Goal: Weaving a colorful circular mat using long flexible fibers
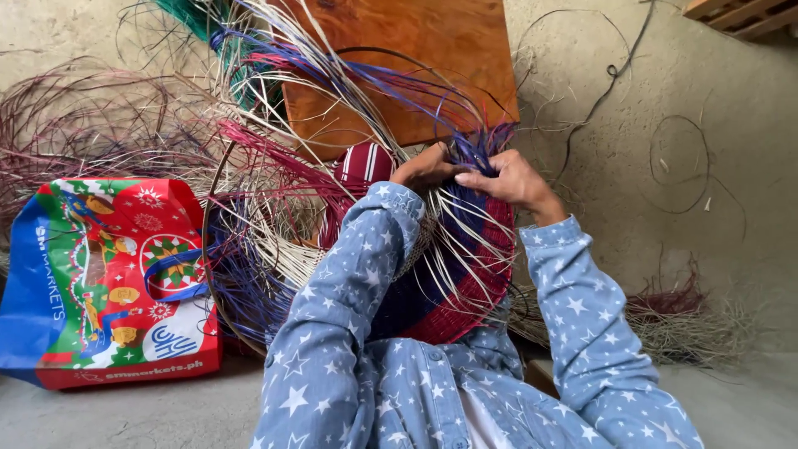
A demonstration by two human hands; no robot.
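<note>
Concrete floor, loose strands all round. Half-woven red and blue basket (465, 266) rests against lap; left hand (428, 166) and right hand (511, 179) both pinch strands at its rim. Printed bag (108, 274) well left

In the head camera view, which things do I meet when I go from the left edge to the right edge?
Colourful printed bag → loose coil of pale and purple strips → left hand → right hand, both on the red and blue woven basket → dry fibre heap on the floor.
</note>
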